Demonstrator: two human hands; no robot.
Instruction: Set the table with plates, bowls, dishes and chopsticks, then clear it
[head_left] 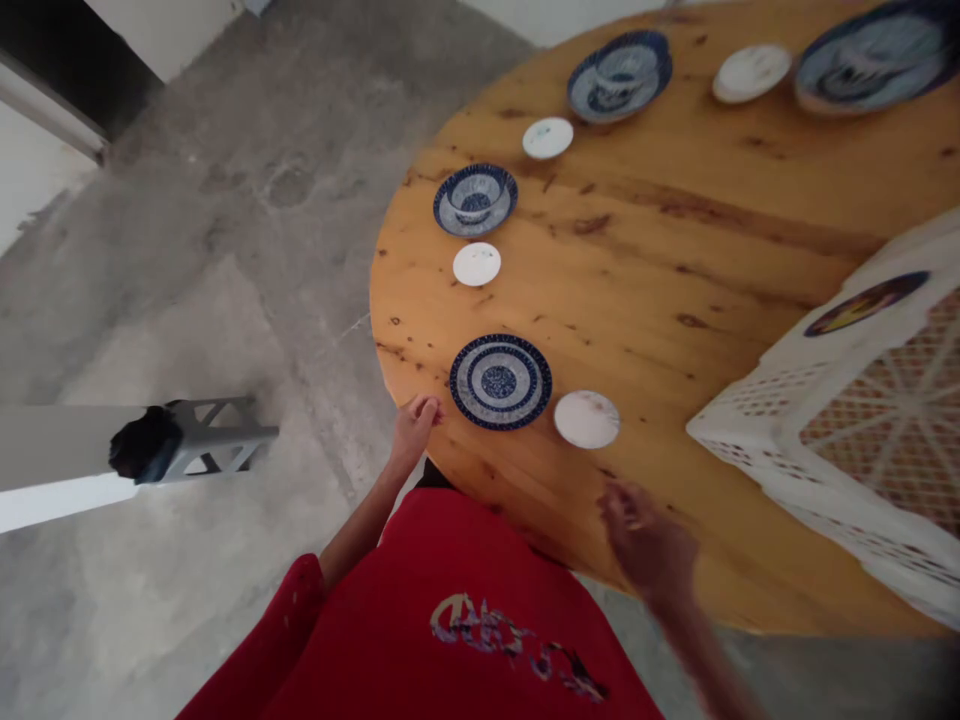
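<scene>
Blue-and-white plate (500, 382): lies flat on the round wooden counter (637, 290), near its edge and in front of the person; concentric patterned bands run round a dark blue central medallion.
White saucer (587, 419): lies just beside this plate, on the side of the right hand (649, 545).
Left hand (420, 418): at the counter's edge, near the plate; fingers loosely curled, nothing visible in its hold; how nearly the fingertips meet cannot be told.
Right hand: blurred, over the counter near the white saucer; fingers bent inward, nothing visible in its hold; the exact opening cannot be told.
Second setting: a blue-rimmed plate (448, 219) carrying a patterned bowl (478, 195), with a small saucer (477, 264) near it.
Far settings: two further plates, each bearing a bowl, with a saucer near each; the outermost is blurred.
Plastic crate (855, 540): white, with perforated walls and an oval label (868, 303), on the counter at the right.
Clothing: red top (450, 600) with printed lettering.
</scene>
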